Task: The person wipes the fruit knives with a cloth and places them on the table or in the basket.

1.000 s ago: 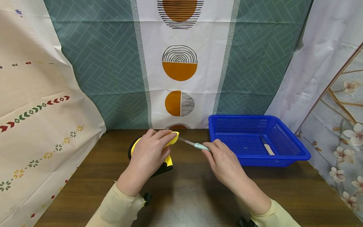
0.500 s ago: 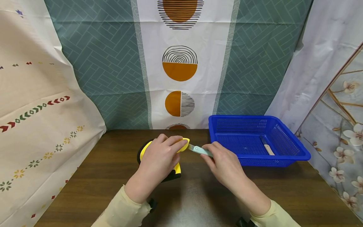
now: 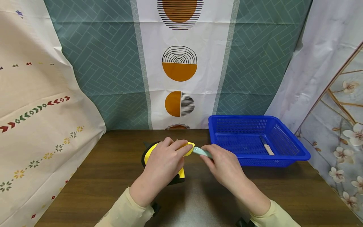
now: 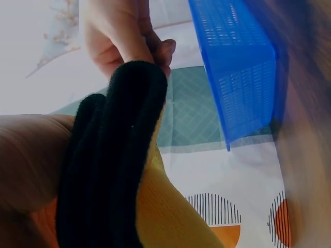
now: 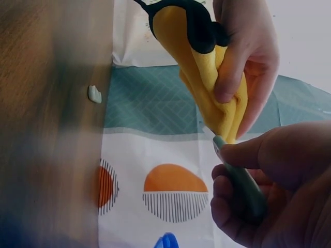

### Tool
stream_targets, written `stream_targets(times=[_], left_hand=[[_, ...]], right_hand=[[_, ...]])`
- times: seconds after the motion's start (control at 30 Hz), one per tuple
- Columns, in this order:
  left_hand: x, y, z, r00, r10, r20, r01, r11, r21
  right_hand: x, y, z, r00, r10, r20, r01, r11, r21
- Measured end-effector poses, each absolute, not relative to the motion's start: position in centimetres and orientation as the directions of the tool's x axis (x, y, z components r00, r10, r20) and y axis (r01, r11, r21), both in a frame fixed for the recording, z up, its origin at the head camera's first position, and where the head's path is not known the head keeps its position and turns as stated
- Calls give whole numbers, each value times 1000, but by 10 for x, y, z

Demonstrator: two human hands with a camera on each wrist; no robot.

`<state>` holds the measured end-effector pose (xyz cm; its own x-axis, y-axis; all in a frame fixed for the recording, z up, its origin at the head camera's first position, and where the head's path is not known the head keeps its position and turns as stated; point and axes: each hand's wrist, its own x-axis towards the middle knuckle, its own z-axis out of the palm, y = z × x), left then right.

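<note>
Rightward is where the left hand (image 3: 165, 162) and its yellow cloth (image 5: 201, 72) have moved over the past 1.0 s, and the blade that showed bare then is now mostly hidden at the cloth's end. From my end of the link I see both hands busy: the left pinches the folded cloth between thumb and fingers, and the right (image 3: 224, 162) grips a mint-green-handled knife (image 3: 202, 152), thumb laid along its handle. In my right wrist view the handle's front end sits right at the gathered lower end of the cloth, with only a thin sliver of metal showing. Thick black edging (image 4: 124, 129) runs along the cloth's other end, folded over into loops. Both things are held up over the brown wooden table (image 3: 85, 189), between the 2 hands. To the right I have a blue plastic basket (image 3: 263, 161) with perforated walls, and inside it lies a pale-handled knife (image 3: 267, 147). On the tabletop my right wrist view also picks up a small whitish object (image 5: 94, 94), too blurred to name. Behind everything hangs a teal-and-white fabric backdrop (image 3: 181, 72) printed with orange half-circles.
</note>
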<state>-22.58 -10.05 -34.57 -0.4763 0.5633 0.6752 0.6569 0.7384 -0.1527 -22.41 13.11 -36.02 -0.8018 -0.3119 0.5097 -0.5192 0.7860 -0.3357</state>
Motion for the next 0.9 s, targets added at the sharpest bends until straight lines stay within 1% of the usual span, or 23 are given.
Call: stream_targets(times=[0.4,0.63,0.9], left_hand=[[-232,-108,-345,-492,544,679,631,761,-152],[-235,-115,-344,-499,523,691,606,781,-153],[-239,-123,-342,-539,506,673,584,801,-135]], right_hand=[[-223,131,-359,-814,-305,495,-509,785,-352],[-223,131,-359,-805,-306,509,-515,787,-341],[-223,132,-359,-795,-307,523,-524,783,-335]])
